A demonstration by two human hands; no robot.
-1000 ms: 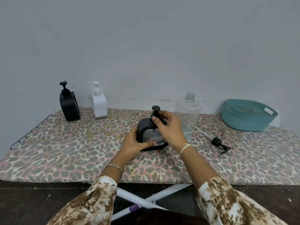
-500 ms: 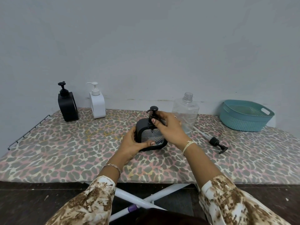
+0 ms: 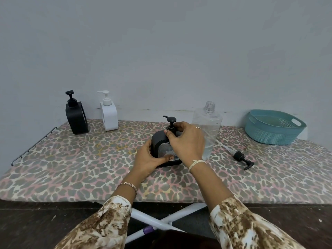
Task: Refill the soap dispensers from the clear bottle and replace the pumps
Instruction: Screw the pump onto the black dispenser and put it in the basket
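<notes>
A black soap dispenser (image 3: 159, 143) with a clear window stands mid-table. My left hand (image 3: 147, 159) grips its left side and base. My right hand (image 3: 186, 141) is closed around the collar of its black pump (image 3: 170, 123), which sits upright in the neck with the spout pointing left. Just behind my right hand stands the clear bottle (image 3: 208, 126), uncapped, with a little liquid at the bottom. A loose black pump (image 3: 241, 158) with its long tube lies on the table to the right. Another black dispenser (image 3: 76, 117) and a white dispenser (image 3: 108, 115) stand at the back left, pumps fitted.
A teal plastic basket (image 3: 273, 130) sits at the back right by the wall. The table (image 3: 71, 168) is an ironing board with a leopard-print cover, a wire rail at its left end and white crossed legs below the near edge.
The pump's spout has turned round to point left under my right hand. My left hand stays on the dispenser body. The view has shifted slightly.
</notes>
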